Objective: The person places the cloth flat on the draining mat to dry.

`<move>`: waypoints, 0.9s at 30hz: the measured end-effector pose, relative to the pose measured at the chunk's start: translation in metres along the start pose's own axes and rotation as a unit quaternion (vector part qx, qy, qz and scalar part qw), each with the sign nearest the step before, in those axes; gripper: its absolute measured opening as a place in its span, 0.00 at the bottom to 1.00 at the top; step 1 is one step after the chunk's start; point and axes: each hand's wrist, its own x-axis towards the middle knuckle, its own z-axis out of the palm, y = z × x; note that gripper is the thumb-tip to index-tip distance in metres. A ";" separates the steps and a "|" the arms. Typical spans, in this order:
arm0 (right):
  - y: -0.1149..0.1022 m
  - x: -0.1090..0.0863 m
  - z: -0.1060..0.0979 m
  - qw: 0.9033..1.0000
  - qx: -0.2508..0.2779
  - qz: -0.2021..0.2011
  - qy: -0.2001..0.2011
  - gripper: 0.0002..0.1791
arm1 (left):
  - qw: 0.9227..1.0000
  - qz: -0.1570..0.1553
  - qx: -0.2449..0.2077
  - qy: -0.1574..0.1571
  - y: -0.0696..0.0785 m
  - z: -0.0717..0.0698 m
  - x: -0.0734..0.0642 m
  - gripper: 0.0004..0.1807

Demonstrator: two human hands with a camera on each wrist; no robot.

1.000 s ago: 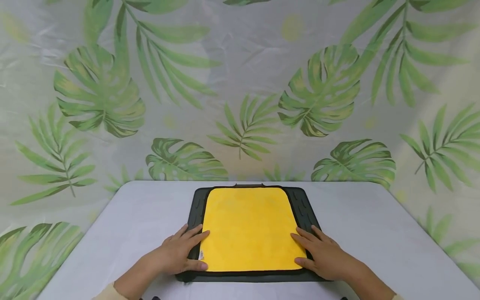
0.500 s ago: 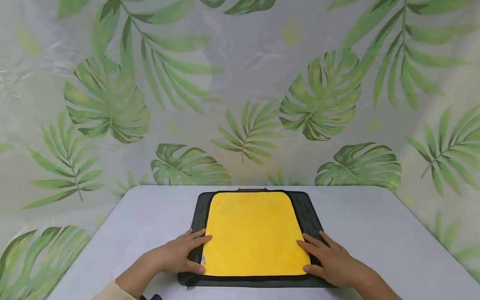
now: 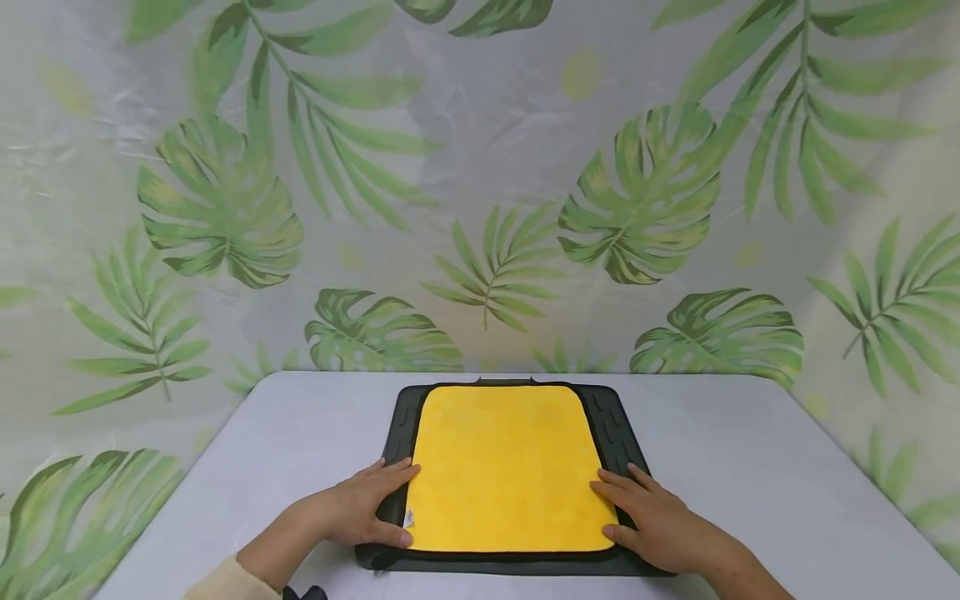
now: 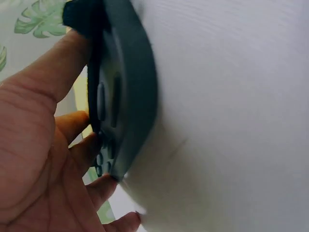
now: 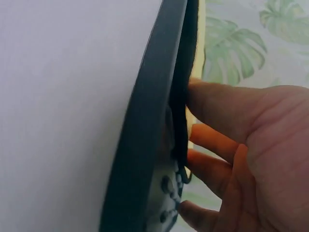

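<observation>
A yellow cloth (image 3: 510, 467) with a black border lies flat on a dark grey tray (image 3: 555, 567) with raised ridges along its sides. My left hand (image 3: 352, 508) rests on the tray's left side; its thumb touches the cloth's near left corner and its fingers are spread. Opposite it, my right hand (image 3: 656, 521) lies over the right side with thumb and fingertips on the cloth's edge. In the left wrist view, fingertips (image 4: 104, 188) touch the tray's side. The right wrist view has the thumb (image 5: 212, 104) against the cloth's dark edge. A small white tag (image 3: 408, 518) shows near the left thumb.
Tray and cloth are on a white table (image 3: 300, 433), whose far edge meets a backdrop (image 3: 480, 167) printed with green leaves. Part of a dark object (image 3: 307, 593) shows at the bottom edge, beside the left sleeve (image 3: 232, 582).
The head view has tilted slightly, so the whole scene sits a little lower. Both hands stay at the tray's sides with only slight shifts of the fingers; the cloth lies as before.
</observation>
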 end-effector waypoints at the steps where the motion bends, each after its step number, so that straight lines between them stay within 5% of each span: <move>1: 0.000 0.001 0.000 1.000 -0.006 0.002 0.000 0.36 | 1.000 0.000 0.001 0.002 0.000 0.000 0.001 0.55; 16: 0.007 0.007 -0.003 0.999 -0.009 0.043 -0.008 0.38 | 0.998 -0.022 -0.049 -0.011 -0.016 -0.008 0.016 0.53; 23: 0.009 0.005 -0.015 0.998 0.014 0.054 -0.016 0.38 | 0.995 0.017 -0.101 -0.011 -0.038 -0.010 0.008 0.49; 27: 0.014 -0.001 -0.034 0.998 0.009 0.058 0.006 0.37 | 0.991 -0.006 -0.132 0.017 -0.041 -0.011 -0.002 0.43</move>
